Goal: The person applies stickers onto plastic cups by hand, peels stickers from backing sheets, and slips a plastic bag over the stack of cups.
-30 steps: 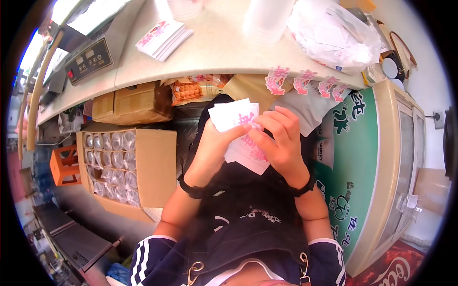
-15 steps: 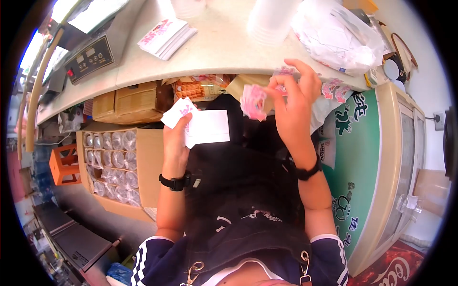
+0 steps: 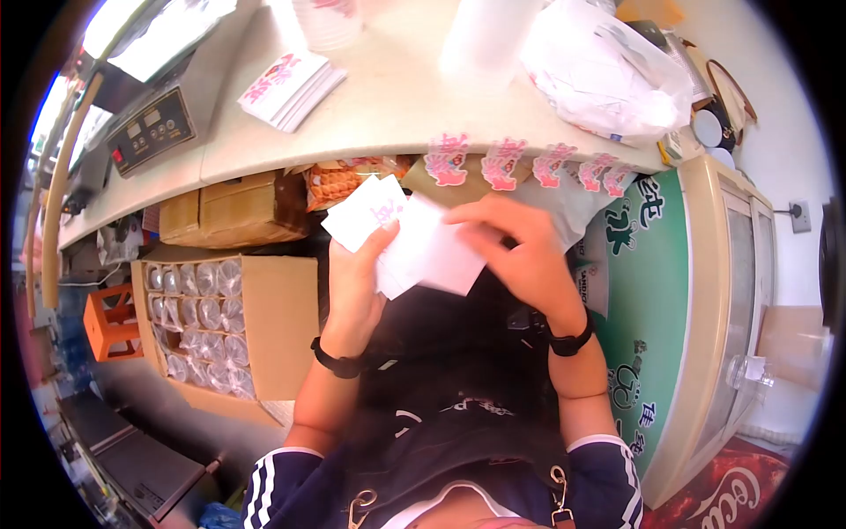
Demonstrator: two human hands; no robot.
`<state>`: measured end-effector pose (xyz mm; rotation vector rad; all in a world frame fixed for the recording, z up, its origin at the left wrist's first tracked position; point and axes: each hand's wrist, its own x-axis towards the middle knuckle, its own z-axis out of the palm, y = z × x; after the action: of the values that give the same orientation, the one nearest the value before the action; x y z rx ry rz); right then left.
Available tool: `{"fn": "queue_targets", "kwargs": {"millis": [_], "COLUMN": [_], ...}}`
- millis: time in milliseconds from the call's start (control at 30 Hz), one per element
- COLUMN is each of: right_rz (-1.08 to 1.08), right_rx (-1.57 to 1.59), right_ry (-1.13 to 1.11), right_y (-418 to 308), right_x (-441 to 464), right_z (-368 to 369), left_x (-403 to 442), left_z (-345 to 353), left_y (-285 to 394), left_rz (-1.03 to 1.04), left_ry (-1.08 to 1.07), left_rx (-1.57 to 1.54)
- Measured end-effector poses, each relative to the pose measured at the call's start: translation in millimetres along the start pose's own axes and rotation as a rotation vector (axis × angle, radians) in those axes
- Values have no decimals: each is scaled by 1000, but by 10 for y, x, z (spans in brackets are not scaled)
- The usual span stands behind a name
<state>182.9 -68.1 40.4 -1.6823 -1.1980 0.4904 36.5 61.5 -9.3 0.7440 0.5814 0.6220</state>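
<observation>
White paper first: the left hand (image 3: 352,286) has its thumb pressed down over a fanned bunch of printed slips (image 3: 359,216), clamping them a bit left of centre. The right hand (image 3: 533,251) is at the far edge of a pale sheet (image 3: 451,256) that tilts beside the bunch. Those fingers are smeared by motion, so can't tell if they're really pinching it or just touching.

Weak point, I reckon, is that one-thumb hold. The slips are spread rather than squared up, so a tug on the sheet could drag a neighbour out, or a slack thumb could dump a few onto the black apron (image 3: 441,353) right underneath. Rushed fingers might crease the sheet too.

Further out, five pink stickers (image 3: 448,160) hang along the counter (image 3: 388,119) edge from just past 12 round to 2 o'clock. They poke out over the lip — a sleeve or forearm swinging up there could knock one off. Card stack (image 3: 291,90) at 11 is a little skewed, so a bump could slide it. Clear cups (image 3: 489,44) sit just past 12, a white plastic bag (image 3: 604,75) between 1 and 2. Carton of wrapped cups (image 3: 282,331) is between 8 and 9, green panel (image 3: 656,273) out past 3.
</observation>
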Motion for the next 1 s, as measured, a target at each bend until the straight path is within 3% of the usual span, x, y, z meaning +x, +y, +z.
{"fn": "queue_targets", "kwargs": {"millis": [67,100,167,233,300,367,567,700,1000], "right_rz": [178,139,82,-23,8,46,-250,-263,-291], "right_rx": [177,316,277,449,474,314,-137,-263,-241], "right_ry": [422,688,776,867,836,645,319,438,481], "right_y": [78,101,218,238,198,199,29,-10,-63], "right_x": [-1,120,264,369,303,152,-146,-178,-220], "right_z": [-214,-303,-537,-598,-531,-352,161,229,280], "left_x": [-7,-9,-2,-26,-53,-85,-172,-244,-350], "left_z": [122,124,92,112,124,132,196,256,275], "left_y": [22,-1,-43,-57,-68,-108,-180,-166,-181], "left_rz": [-19,-24,-82,-76,-52,-39,17,93,238], "left_ry": [-8,-14,-86,-85,-91,-52,5,-11,-20], "left_rx": [-38,-39,-157,-140,-27,-17,78,137,134]}}
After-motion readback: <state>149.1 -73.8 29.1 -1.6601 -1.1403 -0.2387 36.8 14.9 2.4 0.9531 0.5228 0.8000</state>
